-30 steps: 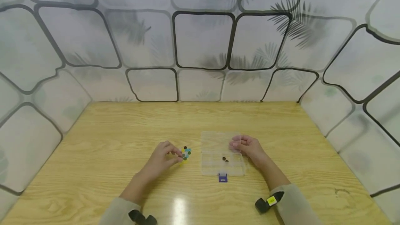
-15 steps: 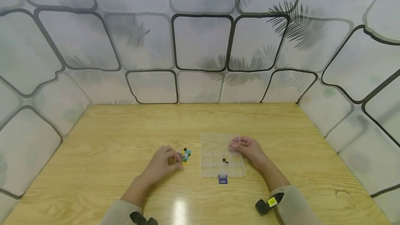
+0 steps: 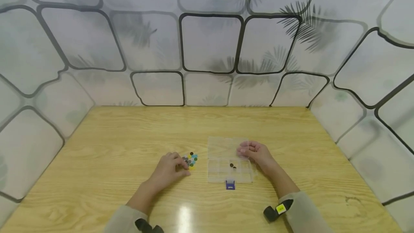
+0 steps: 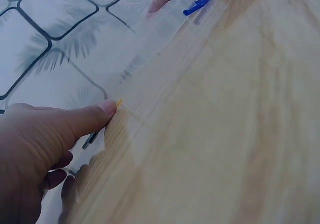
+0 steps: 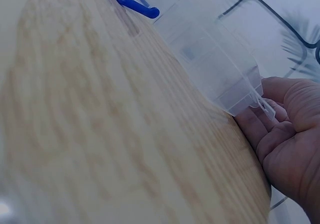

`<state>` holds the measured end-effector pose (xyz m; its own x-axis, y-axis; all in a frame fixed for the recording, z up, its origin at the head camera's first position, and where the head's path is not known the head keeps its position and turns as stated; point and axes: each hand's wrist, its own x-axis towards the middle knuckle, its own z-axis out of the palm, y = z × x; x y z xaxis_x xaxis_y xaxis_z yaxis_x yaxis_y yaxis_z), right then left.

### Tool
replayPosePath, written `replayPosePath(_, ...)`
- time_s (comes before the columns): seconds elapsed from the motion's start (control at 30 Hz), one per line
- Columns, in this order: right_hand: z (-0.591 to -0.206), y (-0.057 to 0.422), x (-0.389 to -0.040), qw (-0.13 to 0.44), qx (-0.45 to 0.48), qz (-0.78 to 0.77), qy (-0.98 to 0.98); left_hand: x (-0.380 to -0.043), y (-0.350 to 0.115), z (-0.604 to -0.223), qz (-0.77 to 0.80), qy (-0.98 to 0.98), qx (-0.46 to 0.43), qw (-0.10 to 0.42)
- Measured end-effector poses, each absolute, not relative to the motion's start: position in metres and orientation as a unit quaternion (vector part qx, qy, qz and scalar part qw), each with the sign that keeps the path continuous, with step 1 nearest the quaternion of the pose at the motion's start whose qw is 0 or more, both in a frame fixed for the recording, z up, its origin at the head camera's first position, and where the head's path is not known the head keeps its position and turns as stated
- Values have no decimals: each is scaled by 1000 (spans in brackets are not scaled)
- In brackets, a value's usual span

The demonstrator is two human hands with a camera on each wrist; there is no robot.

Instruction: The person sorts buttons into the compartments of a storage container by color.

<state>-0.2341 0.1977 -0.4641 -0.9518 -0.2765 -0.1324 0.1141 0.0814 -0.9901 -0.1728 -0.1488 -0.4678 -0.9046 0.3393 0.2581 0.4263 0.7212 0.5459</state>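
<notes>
Small round button-like discs (image 3: 191, 160) in black, green, blue, grey and yellow lie in a loose cluster on the table. My left hand (image 3: 169, 170) is at the cluster's left side, fingertips touching it and thumb a little apart. In the left wrist view a sliver of yellow shows by the thumb (image 4: 107, 106); the other fingertips are hidden. To the right stands a clear plastic compartment box (image 3: 213, 175), lid raised, with a blue latch (image 3: 230, 184) in front. A few dark discs (image 3: 231, 165) sit inside. My right hand (image 3: 258, 155) holds the box at its right side, some fingers behind the clear lid.
The wooden table (image 3: 129, 128) runs back to a patterned cloth wall (image 3: 207, 42), which also encloses the left and right sides. Black wrist cameras (image 3: 271, 214) are strapped over both sleeves.
The left fingers have shifted slightly towards me over the cluster, and the thumb has parted from the fingers. The right hand and box hold still.
</notes>
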Motion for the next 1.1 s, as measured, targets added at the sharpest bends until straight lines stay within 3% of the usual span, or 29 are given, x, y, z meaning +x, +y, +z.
replayPosePath(0.6, -464, 200, -234, 142, -66, -669, 726, -154, -134, -467, -154, -936, -282, 143)
replayPosePath(1.1, -463, 199, -234, 140, -67, -665, 731, -147, -123, -469, -126, -940, -292, 121)
